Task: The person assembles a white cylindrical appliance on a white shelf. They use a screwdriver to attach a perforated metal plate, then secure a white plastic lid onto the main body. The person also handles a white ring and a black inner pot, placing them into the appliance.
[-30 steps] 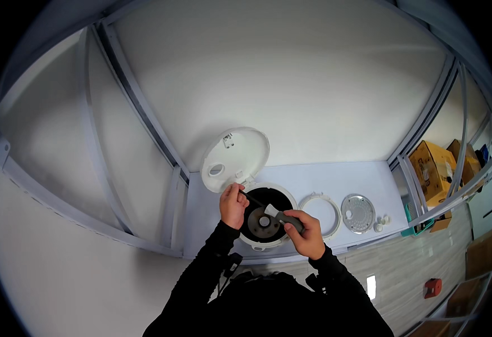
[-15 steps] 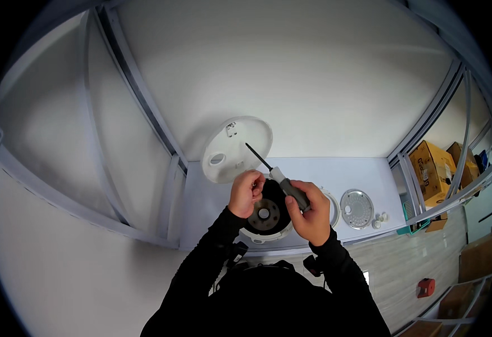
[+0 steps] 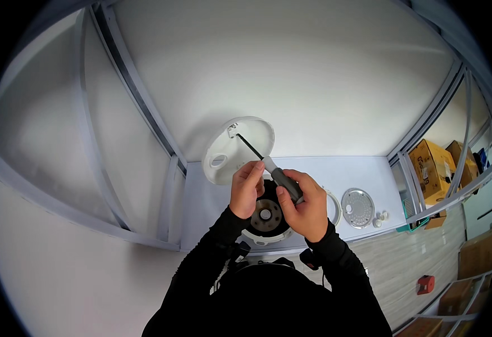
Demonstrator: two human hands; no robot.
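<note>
A screwdriver [image 3: 284,182] with a grey and white handle and a dark shaft is held in my right hand [image 3: 307,210], its tip pointing up and left. My left hand [image 3: 246,192] is closed in a pinch beside the front of the handle; whatever its fingers hold is hidden. Below both hands stands what looks like a rice cooker body [image 3: 265,215], dark inside with a round metal plate at its centre. Its white lid [image 3: 240,147] is raised behind, showing an oval hole and a small bracket. The screwdriver tip appears in front of the lid; I cannot tell whether they touch.
To the right on the white table [image 3: 364,171] lie a white ring [image 3: 337,208], a perforated metal disc [image 3: 357,208] and several small white parts [image 3: 380,219]. Metal frame posts border the table. Cardboard boxes [image 3: 430,171] and a teal basket [image 3: 417,226] stand beyond its right side.
The screwdriver has shifted slightly up and left, its tip now overlapping the lid near the bracket. My left hand has come up beside the front of the handle.
</note>
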